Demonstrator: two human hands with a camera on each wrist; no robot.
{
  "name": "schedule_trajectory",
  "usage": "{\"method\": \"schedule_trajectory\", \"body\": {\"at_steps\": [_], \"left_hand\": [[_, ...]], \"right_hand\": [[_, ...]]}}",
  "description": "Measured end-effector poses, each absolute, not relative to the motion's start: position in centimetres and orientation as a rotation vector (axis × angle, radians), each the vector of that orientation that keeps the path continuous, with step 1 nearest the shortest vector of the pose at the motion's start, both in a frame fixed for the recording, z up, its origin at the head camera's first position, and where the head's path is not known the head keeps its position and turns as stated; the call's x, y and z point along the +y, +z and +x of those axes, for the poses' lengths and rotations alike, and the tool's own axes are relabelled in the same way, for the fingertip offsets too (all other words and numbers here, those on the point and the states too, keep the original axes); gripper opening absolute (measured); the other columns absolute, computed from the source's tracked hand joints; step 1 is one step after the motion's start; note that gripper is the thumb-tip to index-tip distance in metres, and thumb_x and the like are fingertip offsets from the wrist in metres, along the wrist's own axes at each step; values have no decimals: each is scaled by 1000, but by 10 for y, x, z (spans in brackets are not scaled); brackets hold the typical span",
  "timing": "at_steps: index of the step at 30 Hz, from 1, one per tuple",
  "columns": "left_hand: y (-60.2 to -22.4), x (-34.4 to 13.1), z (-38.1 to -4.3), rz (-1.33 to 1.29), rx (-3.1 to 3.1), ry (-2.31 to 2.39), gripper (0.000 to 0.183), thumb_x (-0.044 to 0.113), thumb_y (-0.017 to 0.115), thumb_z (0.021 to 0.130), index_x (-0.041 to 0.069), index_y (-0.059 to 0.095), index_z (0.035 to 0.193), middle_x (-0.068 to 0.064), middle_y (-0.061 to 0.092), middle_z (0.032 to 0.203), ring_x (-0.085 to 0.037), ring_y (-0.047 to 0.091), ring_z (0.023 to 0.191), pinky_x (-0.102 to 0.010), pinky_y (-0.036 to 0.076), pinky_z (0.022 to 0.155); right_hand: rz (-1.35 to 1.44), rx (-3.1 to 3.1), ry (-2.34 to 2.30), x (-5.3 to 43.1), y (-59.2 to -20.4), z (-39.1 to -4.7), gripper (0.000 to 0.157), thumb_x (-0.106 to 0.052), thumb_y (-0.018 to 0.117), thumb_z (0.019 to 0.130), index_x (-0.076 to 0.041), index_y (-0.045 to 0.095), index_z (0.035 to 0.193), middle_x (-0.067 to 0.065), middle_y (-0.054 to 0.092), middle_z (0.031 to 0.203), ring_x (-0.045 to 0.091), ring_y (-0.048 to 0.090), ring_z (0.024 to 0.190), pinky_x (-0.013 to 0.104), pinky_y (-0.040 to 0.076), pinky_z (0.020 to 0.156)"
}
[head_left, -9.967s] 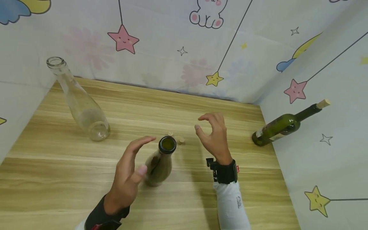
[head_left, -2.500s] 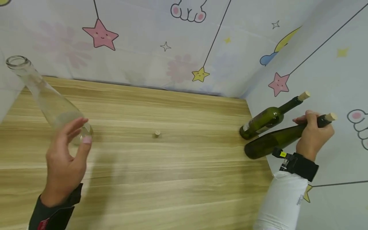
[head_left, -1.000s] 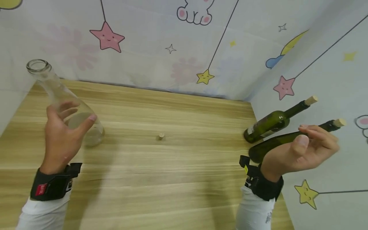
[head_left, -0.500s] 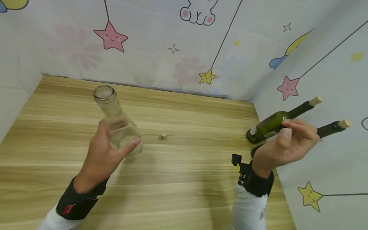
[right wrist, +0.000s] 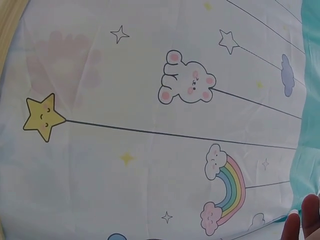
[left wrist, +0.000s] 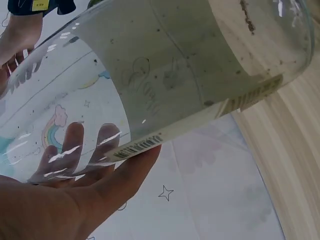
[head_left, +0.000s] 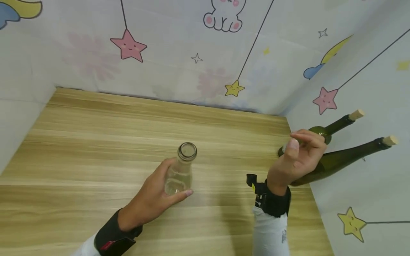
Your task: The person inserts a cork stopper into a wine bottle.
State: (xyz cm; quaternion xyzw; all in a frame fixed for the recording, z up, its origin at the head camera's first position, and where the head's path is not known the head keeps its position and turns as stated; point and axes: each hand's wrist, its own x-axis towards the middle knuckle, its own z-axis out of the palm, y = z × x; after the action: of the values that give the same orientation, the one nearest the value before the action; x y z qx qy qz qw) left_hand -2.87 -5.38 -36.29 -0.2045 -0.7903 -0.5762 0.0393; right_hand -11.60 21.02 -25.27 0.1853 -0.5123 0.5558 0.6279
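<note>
A clear glass bottle [head_left: 180,174] with an uncorked mouth stands near the middle of the table. My left hand [head_left: 150,197] grips its body, thumb on the near side and fingers round the far side. In the left wrist view the bottle [left wrist: 170,65] fills the upper part, showing a barcode label, and fingers [left wrist: 107,137] appear through the glass. I cannot tell whether its base touches the table. My right hand [head_left: 296,160], with loosely bent fingers and nothing visible in them, hovers before two corked green bottles, a shorter one [head_left: 337,127] and a longer one [head_left: 346,155].
The wood-grain table [head_left: 80,149] is bounded by a patterned cloth wall [head_left: 173,71] at the back and cloth walls on both sides. Corks [head_left: 390,140] plug both green bottles, which stand by the right wall.
The left hand has taken hold of the clear bottle and brought it rightward to mid-table. The right hand released the second green bottle and drew back leftward. The small cork on the table is now out of sight.
</note>
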Motion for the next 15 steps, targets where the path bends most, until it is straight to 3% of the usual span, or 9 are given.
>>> {"method": "schedule_trajectory", "body": {"at_steps": [4,12,15], "left_hand": [[-371,-46,-26,-670,-2409,-1728,75,21,86,80,16,40,140,1,57,119,-12,61,99,-35,60,74],[-375,-43,-25,-662,-2422,-1666,77,18,87,78,10,40,138,-2,57,119,-13,59,102,-38,59,77],[-377,-42,-25,-667,-2417,-1657,77,18,87,79,9,39,138,-3,58,119,-15,60,102,-39,59,76]], "right_hand": [[430,-1192,1261,210,-258,-119,39,-23,66,80,13,54,75,3,56,78,15,48,74,23,34,72],[454,-1194,1280,209,-263,-121,40,-24,68,81,14,55,75,4,58,79,17,51,76,24,38,73],[479,-1262,1286,207,-270,-126,49,-30,71,85,17,55,76,11,57,78,19,52,78,27,41,79]]}}
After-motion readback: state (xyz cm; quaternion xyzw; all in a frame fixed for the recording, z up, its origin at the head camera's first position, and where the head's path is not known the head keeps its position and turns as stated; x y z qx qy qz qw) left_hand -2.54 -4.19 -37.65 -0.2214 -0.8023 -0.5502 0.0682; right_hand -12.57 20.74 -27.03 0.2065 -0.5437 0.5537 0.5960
